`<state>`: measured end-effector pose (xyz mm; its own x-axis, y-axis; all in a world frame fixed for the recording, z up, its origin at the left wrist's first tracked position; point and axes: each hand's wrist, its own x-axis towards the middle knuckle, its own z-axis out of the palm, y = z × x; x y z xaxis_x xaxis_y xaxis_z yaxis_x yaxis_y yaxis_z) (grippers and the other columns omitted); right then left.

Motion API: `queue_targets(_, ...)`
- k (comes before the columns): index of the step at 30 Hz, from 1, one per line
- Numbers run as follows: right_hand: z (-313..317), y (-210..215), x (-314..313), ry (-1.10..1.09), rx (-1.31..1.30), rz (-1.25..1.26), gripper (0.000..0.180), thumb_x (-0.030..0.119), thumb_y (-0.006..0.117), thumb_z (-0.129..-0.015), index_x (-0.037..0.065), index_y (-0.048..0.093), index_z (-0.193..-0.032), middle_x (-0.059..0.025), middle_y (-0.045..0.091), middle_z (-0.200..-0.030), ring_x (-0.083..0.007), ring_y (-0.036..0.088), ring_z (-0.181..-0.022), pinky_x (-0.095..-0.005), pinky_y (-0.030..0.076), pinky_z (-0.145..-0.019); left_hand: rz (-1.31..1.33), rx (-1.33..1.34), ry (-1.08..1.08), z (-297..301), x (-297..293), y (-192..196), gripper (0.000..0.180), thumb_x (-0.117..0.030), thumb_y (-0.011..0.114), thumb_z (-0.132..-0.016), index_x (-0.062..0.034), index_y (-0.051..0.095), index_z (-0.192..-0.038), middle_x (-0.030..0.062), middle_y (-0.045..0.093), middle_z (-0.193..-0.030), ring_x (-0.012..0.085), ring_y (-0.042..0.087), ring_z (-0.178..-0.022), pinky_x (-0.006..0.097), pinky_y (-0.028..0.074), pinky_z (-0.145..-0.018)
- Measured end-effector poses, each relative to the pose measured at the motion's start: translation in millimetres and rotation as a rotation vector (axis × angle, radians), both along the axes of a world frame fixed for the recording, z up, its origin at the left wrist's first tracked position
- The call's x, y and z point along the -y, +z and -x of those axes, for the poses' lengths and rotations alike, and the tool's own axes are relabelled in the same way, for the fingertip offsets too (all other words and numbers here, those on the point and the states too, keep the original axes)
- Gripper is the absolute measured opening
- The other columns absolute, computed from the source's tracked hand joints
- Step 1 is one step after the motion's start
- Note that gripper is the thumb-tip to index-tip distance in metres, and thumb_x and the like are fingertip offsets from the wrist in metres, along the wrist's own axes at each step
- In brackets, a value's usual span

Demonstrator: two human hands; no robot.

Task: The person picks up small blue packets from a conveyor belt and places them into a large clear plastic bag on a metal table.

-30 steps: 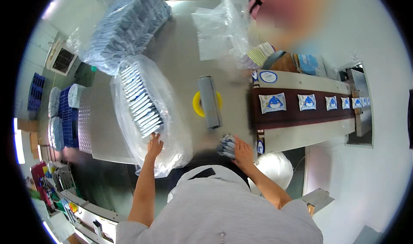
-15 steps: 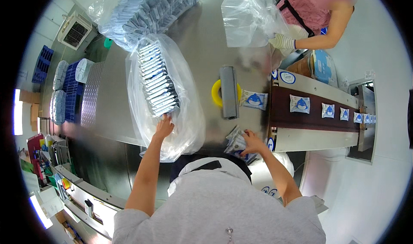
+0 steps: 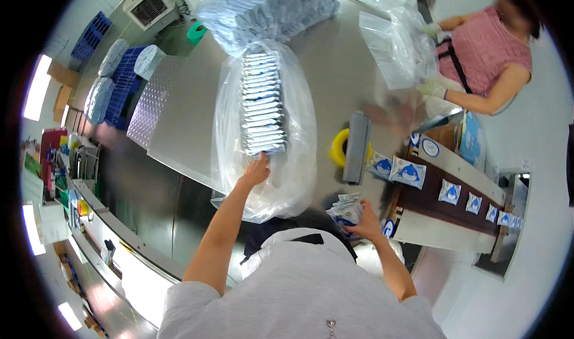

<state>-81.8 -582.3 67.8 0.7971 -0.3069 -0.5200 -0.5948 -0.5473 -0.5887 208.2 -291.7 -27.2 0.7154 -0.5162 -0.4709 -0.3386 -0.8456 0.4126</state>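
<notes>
A clear plastic bag lies lengthwise on the steel table, with a row of small sealed packets standing on edge, one behind another, inside it. My left hand reaches into the bag's near end, its outstretched fingertips against the nearest packet. At the table's near edge, my right hand is closed around a small stack of the same packets, white and blue. Just beyond it, a grey bar-shaped block lies over a yellow ring, with a loose packet beside them.
Single packets with a blue whale picture lie spaced along a brown conveyor belt at right. A large heap of bagged packets sits at the table's far side. Across the table, a co-worker in pink handles another clear bag.
The view has swung, shifting the table scene rightward. My right hand has gathered the packets into a tighter stack. Another packet has come to the belt's near end. My left hand stays at the row.
</notes>
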Motion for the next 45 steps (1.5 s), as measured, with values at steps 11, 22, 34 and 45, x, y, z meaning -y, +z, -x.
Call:
queue_targets(11,-286.8,31.8,-86.0,0.675,-0.004,-0.78,0.09,0.028,0.082,-0.056,0.005,0.037,-0.131,-0.0092,0.058,-0.112,-0.021,0.053,-0.105,-0.0316,0.043,-0.087,0.111,0.088,-0.232,14.9,13.6,4.7,0.053,-0.031,0.055,-0.083,-0.0107,0.043,-0.131,0.0122,0.044,-0.134,0.0292,0.041,-0.123,0.042,0.025,-0.108)
queue_targets(22,-259.6,-58.8,-211.8,0.782,0.543,0.69,0.059,0.013,0.065,-0.068,0.009,0.045,-0.123,-0.0103,0.049,-0.108,-0.0258,0.047,-0.105,-0.0576,0.035,-0.087,-0.046,0.306,-0.177,118.3,-14.9,-21.2,0.042,-0.016,0.048,-0.082,0.0034,0.051,-0.119,0.0252,0.048,-0.123,0.0377,0.043,-0.119,0.046,0.032,-0.103)
queue_targets(34,-211.8,-21.8,-163.8,0.512,0.357,0.712,0.086,0.04,0.075,-0.065,0.008,0.035,-0.134,-0.0194,0.036,-0.134,-0.0399,0.047,-0.107,-0.0588,0.039,-0.085,0.066,0.097,0.098,83.0,-16.6,1.9,0.032,-0.005,0.052,-0.071,0.0061,0.049,-0.101,0.0258,0.06,-0.087,0.0387,0.061,-0.079,0.045,0.051,-0.068)
queue_targets(45,-55.6,39.7,44.3,0.205,0.569,0.4,0.043,0.015,0.064,-0.068,0.005,0.056,-0.109,-0.0137,0.055,-0.113,-0.0302,0.052,-0.107,-0.0455,0.041,-0.09,-0.085,0.086,-0.255,70.5,-22.4,-1.3,0.04,-0.011,0.053,-0.077,0.0086,0.036,-0.107,0.0281,0.061,-0.083,0.0431,0.061,-0.08,0.049,0.049,-0.071)
